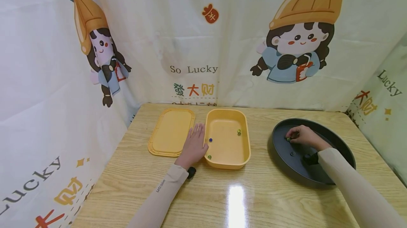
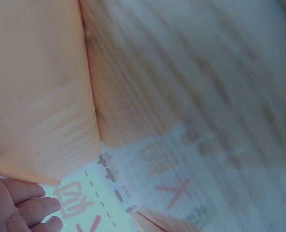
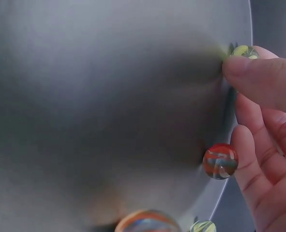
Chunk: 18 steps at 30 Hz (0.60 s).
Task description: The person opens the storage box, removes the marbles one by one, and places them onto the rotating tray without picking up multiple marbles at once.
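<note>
A dark round pan (image 1: pixel 318 175) stands at the right. My right hand (image 1: pixel 306 138) reaches into it and pinches a clear marble with yellow-green swirls (image 3: pixel 245 51) between thumb and finger. By the other fingers in the right wrist view lies a red marble (image 3: pixel 220 161), with an orange-streaked marble (image 3: pixel 148 222) and another yellow-green marble (image 3: pixel 204 226) at the lower edge. Fingers straight, my left hand (image 1: pixel 194 145) rests against the left wall of a yellow plastic box (image 1: pixel 227 166). Inside the box are a blue marble (image 1: pixel 210 139) and yellow-green marbles (image 1: pixel 239 132).
A flat yellow lid (image 1: pixel 171 132) lies left of the box on the wooden table (image 1: pixel 203 199). Wooden tabletop separates the box from the pan. A printed curtain (image 1: pixel 152 30) hangs behind the table and along both sides.
</note>
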Tool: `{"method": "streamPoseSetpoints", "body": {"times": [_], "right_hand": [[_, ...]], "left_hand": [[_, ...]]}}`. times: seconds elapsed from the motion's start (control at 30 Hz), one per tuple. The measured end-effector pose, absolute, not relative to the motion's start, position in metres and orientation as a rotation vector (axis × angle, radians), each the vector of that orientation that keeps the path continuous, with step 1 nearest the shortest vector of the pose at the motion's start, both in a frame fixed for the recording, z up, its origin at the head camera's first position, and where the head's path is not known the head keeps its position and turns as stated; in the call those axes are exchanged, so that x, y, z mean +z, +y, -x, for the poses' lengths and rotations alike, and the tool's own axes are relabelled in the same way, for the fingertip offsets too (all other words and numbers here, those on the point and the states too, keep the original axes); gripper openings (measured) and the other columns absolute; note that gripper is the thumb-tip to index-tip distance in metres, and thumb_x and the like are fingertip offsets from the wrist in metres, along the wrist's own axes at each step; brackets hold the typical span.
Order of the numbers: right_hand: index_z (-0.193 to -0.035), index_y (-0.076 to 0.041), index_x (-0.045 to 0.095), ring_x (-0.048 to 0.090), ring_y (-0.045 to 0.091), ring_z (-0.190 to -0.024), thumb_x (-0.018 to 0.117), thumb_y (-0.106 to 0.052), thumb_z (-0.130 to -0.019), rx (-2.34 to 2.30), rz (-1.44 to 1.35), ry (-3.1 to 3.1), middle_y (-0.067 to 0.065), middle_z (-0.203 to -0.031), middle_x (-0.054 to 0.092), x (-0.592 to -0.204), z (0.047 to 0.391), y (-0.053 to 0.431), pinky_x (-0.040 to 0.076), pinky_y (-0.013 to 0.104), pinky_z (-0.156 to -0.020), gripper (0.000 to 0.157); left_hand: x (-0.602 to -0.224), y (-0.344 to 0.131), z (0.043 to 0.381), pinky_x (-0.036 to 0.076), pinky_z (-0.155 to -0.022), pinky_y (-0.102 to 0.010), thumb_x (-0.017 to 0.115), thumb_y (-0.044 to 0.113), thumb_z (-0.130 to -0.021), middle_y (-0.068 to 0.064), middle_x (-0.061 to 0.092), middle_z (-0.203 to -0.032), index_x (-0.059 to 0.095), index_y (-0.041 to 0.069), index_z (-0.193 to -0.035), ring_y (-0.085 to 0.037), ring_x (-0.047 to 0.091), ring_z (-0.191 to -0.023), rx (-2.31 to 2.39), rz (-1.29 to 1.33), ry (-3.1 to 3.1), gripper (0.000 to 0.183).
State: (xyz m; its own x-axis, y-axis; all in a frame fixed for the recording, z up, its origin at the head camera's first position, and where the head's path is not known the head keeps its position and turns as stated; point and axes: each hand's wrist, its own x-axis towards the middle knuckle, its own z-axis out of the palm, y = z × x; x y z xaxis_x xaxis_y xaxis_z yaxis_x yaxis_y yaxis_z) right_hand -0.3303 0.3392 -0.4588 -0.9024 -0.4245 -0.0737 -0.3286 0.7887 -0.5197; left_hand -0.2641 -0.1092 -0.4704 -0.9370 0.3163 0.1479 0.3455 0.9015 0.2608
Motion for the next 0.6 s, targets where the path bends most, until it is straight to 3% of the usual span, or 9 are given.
{"method": "streamPoseSetpoints", "body": {"times": [0.3,0.6], "right_hand": [[-0.094,-0.004,0.071,0.063,0.01,-0.078,0.072,-0.003,-0.077,-0.814,0.555,2.826,0.011,-0.092,0.07,-0.447,0.325,0.345,0.052,0.025,-0.064,0.017],[-0.104,0.001,0.067,0.058,-0.005,-0.075,0.069,-0.004,-0.082,-0.856,0.568,2.875,0.018,-0.097,0.067,-0.409,0.315,0.344,0.051,0.023,-0.064,0.023]], "left_hand": [[-0.469,-0.109,0.263,0.008,-0.119,-0.047,0.042,0.025,-0.095,-0.014,0.017,-0.157,0.015,-0.001,-0.15,-0.029,0.014,-0.147,-0.452,0.508,-2.979,0.066],[-0.468,-0.109,0.263,0.009,-0.119,-0.047,0.042,0.024,-0.095,-0.015,0.019,-0.156,0.016,-0.002,-0.149,-0.03,0.015,-0.146,-0.439,0.513,-2.972,0.066]]}}
